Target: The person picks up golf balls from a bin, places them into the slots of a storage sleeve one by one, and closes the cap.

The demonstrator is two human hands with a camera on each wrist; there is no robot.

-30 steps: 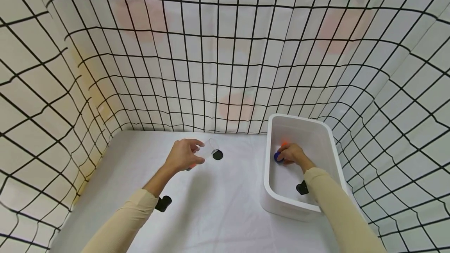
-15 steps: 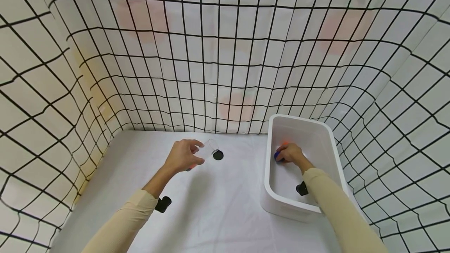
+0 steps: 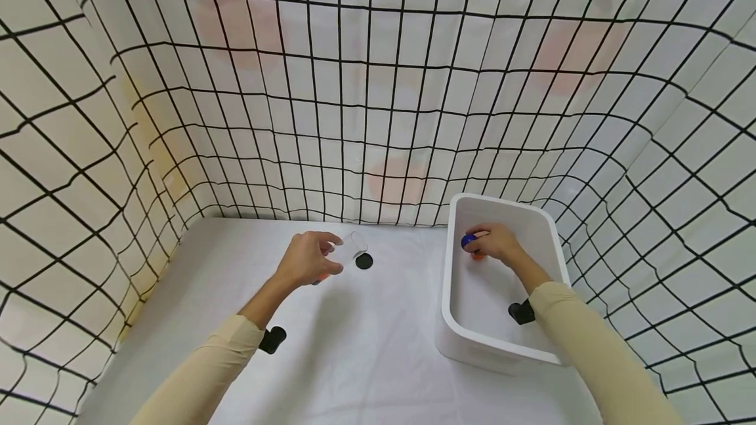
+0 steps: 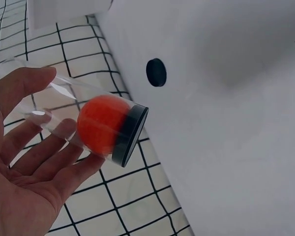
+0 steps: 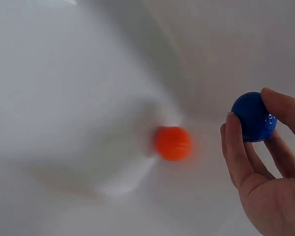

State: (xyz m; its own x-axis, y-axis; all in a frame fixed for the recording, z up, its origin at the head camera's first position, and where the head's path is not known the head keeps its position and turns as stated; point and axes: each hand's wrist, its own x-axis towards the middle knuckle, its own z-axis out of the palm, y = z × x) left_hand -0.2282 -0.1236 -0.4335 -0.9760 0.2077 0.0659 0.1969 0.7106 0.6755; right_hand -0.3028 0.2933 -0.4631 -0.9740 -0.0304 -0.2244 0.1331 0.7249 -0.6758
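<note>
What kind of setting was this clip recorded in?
Probably a staged recording booth, not a home or workshop: a grid-printed curtain walls in a white-covered table, which carries only a white bin and small props such as a blue ball.

Staged recording booth, not home or kitchen. White sheets with black grid lines (image 3: pixel 378 84) hung on three sides, sagging and creased, closing off everything behind. Faint orange patches showing through cloth. Plain white surface (image 3: pixel 354 346) below, same bare white all over. Only props: white plastic bin (image 3: pixel 502 353) at right, small black disc (image 3: pixel 363 261) near back edge. Black camera units strapped at both wrists. Looks like data-capture setup.
</note>
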